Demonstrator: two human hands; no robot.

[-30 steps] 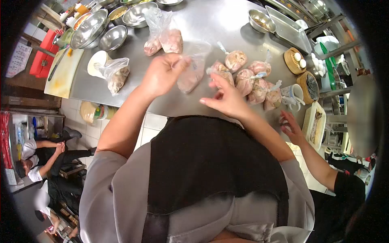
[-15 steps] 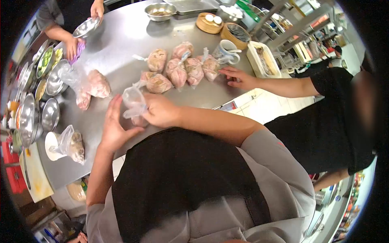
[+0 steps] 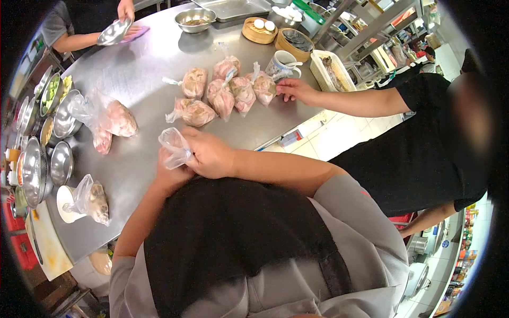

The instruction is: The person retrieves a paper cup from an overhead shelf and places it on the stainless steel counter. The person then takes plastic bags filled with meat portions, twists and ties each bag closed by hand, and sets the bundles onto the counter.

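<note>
In front of my apron, a clear plastic bag (image 3: 175,144) stands up between my two hands. My right hand (image 3: 212,153) is closed on its gathered neck. Lower down, my left hand (image 3: 172,174) wraps round the bag; its fingers and the bag's contents are mostly hidden. Just beyond lie several knotted bags of pale pink meat (image 3: 220,99), grouped on the steel table (image 3: 154,69). To the left rest two more bags of meat (image 3: 121,119), their tops loose. A small bag with greyish contents (image 3: 97,204) leans against a white bowl (image 3: 66,204).
A co-worker's hand (image 3: 297,91) is at the rightmost knotted bag, beside a mug (image 3: 281,63). Across the table another person holds a metal bowl (image 3: 114,33) and a purple cloth (image 3: 137,33). Steel bowls (image 3: 62,163) line the left edge; bamboo steamers (image 3: 260,34) stand at the back.
My left hand has gone from spread fingers beside the bag to closed round its lower part. Across the table, the other person's cloth hand has moved behind the metal bowl.
</note>
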